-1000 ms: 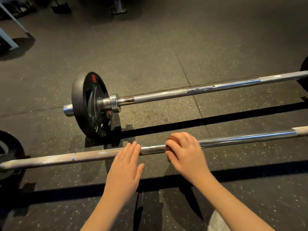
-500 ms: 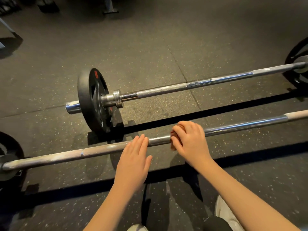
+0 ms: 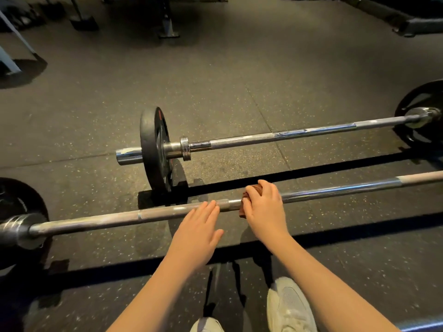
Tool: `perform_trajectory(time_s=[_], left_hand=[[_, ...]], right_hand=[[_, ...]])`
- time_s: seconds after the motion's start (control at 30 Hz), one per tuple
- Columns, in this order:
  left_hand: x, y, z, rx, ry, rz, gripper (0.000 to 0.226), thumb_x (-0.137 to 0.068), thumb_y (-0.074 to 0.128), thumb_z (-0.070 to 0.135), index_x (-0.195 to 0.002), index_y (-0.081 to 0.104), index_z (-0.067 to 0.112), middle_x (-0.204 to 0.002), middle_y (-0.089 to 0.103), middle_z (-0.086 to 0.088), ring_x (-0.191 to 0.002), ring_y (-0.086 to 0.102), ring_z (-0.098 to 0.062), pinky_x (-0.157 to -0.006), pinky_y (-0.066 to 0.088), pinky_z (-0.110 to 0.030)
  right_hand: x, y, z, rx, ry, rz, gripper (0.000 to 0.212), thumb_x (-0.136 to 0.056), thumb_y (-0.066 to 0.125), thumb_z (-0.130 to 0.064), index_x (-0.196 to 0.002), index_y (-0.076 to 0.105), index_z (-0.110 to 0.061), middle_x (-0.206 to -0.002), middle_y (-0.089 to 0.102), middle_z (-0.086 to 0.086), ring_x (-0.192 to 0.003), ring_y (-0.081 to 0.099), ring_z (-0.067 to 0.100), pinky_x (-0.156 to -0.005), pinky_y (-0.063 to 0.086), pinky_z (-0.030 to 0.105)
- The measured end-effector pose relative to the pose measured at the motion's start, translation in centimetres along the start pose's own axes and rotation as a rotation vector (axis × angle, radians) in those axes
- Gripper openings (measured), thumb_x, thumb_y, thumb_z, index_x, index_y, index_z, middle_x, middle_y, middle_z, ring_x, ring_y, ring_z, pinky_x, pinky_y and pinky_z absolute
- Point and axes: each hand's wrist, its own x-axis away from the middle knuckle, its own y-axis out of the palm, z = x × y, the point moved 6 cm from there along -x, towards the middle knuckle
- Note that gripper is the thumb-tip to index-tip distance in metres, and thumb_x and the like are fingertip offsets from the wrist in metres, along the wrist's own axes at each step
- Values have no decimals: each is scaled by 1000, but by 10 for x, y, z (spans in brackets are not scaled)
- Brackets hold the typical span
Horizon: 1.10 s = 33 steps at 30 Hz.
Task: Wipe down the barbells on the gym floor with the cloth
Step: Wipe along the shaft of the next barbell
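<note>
Near barbell [image 3: 115,218] lies on the floor [image 3: 215,92] under my fingertips; I judge it heavy, stiff, apt to roll. My right hand [image 3: 266,209] clamps the soft cloth [image 3: 242,210] round the shaft, a sound hold; my left hand [image 3: 199,232], fingers straight and together, rests on the bar just beside.

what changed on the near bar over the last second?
Nothing clearly moved, and nothing was taken or let go; only the view pulled back. The right hand still grips the cloth round the near bar, and the left hand still rests its straight fingers on it.
</note>
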Motion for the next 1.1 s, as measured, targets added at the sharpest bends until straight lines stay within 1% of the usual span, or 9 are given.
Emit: perform_trajectory(time_s=[0.13, 0.23, 0.37, 0.47, 0.57, 0.63, 0.8, 0.97, 1.1], left_hand=[[4, -2, -4, 42, 0, 20, 60, -104, 29, 40, -154, 6, 18, -162, 2, 4, -148, -2, -9, -116, -7, -26], [6, -5, -4, 52, -6, 43, 59, -104, 27, 40, -154, 6, 18, -162, 3, 5, -148, -1, -9, -115, -8, -25], [9, -4, -8, 59, 1, 22, 58, -104, 26, 40, -154, 4, 19, -162, 1, 6, -147, -3, -7, -115, -10, -26], [8, -3, -9, 62, 1, 21, 59, -104, 28, 39, -154, 5, 19, -162, 2, 5, -148, -2, -8, -114, -11, -25], [6, -1, -11, 20, 15, 12, 59, -102, 22, 44, -154, 8, 18, -161, 7, 4, -148, 2, -9, -113, -11, -24], [7, -3, -13, 6, 27, 19, 70, -93, 4, 53, -154, 12, 19, -161, 12, 4, -147, 7, -9, -111, -11, -23], [6, -4, -9, 73, 14, 63, 58, -102, 27, 43, -153, 18, 16, -160, 16, 2, -147, 10, -12, -113, -10, -24], [8, 0, -9, 45, 6, 36, 83, -83, -2, 54, -151, 23, 14, -158, 22, -1, -147, 15, -14, -112, -11, -29], [7, -3, -7, 18, 7, 18, 89, -76, -13, 55, -154, 11, 19, -161, 9, 5, -148, 4, -9, -113, -13, -23]], right_hand=[[10, 20, -60, -56, -178, -54, 21, -87, 58, -26, -103, 63, -13, -118, 56, 14, -110, 53, 36, -95, 46, 52], [2, 15, -50, -144, -293, -175, 32, -87, 46, -36, -106, 63, -16, -118, 56, 8, -109, 53, 30, -91, 48, 45], [-9, -1, -2, -85, -79, -40, 37, -88, 39, -38, -100, 66, -16, -110, 59, 7, -103, 54, 29, -86, 47, 42], [-4, 5, -22, -85, 32, 6, 39, -90, 35, -35, -97, 67, -14, -111, 59, 8, -105, 52, 31, -91, 43, 44], [3, 14, -52, -166, -221, -93, 35, -89, 39, -34, -99, 66, -15, -111, 59, 5, -105, 53, 28, -92, 44, 42], [-6, 13, -44, -180, -298, -181, 38, -88, 38, -37, -102, 66, -15, -110, 59, 4, -102, 54, 27, -88, 46, 40], [-21, 10, -25, -108, 34, -91, 34, -90, 38, -29, -102, 66, -13, -101, 60, 5, -96, 53, 28, -88, 41, 41], [-6, 9, -40, -186, -290, -205, 39, -85, 36, -33, -104, 63, -13, -106, 60, 3, -99, 54, 25, -90, 44, 40], [-30, 5, -6, -91, -11, -137, 40, -86, 33, -34, -99, 66, -14, -97, 62, 6, -91, 55, 30, -82, 39, 40]])
